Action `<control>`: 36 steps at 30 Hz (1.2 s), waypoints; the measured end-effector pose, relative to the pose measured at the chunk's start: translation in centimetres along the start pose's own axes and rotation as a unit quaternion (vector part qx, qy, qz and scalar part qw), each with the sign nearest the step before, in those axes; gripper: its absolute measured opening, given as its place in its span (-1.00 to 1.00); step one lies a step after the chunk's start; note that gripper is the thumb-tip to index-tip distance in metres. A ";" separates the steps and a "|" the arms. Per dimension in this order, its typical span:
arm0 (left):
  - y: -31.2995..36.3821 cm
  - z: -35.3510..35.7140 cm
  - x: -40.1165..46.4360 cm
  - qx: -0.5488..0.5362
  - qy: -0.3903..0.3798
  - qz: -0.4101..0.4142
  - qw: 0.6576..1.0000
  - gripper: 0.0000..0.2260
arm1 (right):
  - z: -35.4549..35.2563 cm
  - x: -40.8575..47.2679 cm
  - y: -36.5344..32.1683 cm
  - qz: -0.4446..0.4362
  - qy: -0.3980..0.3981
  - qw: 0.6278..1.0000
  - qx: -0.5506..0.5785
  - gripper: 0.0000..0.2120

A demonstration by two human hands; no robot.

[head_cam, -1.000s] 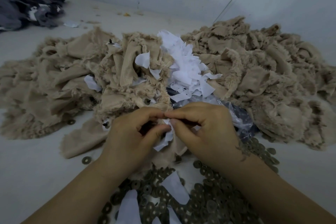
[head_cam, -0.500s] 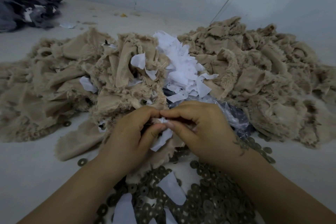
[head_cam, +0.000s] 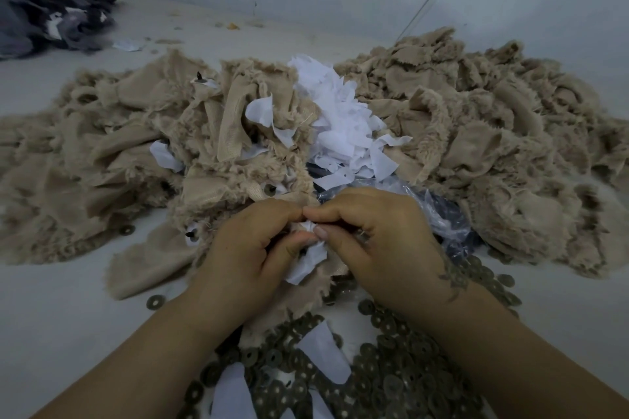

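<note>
No text, number, label or brand can be read; the white scrap near the middle and the white scraps heaped farther off show blank faces; the dark tattoo by the right hand is too blurred to read.

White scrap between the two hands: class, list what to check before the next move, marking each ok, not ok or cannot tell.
1. Left hand pinches the white scrap: ok.
2. Right hand pinches it too: ok.
3. Tan fur piece lies under the scrap: ok.
4. Anything held inside the scrap: cannot tell, fingers hide it.
5. Washers lie close below the hands: ok.
</note>
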State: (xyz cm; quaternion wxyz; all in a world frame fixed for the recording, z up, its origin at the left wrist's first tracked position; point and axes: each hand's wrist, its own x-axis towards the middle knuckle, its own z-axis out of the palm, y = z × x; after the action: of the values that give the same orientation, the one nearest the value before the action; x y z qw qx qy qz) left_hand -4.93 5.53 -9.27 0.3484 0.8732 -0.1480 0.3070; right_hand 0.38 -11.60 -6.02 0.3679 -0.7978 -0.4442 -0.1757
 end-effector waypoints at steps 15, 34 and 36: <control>-0.2 0.2 0.0 0.023 0.036 0.065 0.997 -0.68 | 0.7 -0.4 -0.3 -0.020 0.045 0.999 0.013 -0.83; 0.7 -0.7 0.4 0.018 0.090 0.036 0.995 -0.82 | -0.2 0.3 0.2 0.301 0.037 0.929 0.211 -0.77; 0.7 -0.7 0.2 0.083 0.069 0.068 0.992 -0.76 | -0.1 0.3 0.1 0.315 0.045 0.921 0.226 -0.75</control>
State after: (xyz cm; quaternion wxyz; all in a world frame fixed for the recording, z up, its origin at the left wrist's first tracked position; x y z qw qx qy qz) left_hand -5.42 5.50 -8.32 0.2623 0.8637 -0.1568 0.4007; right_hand 0.64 -11.60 -5.82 0.5943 -0.7836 -0.1802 0.0186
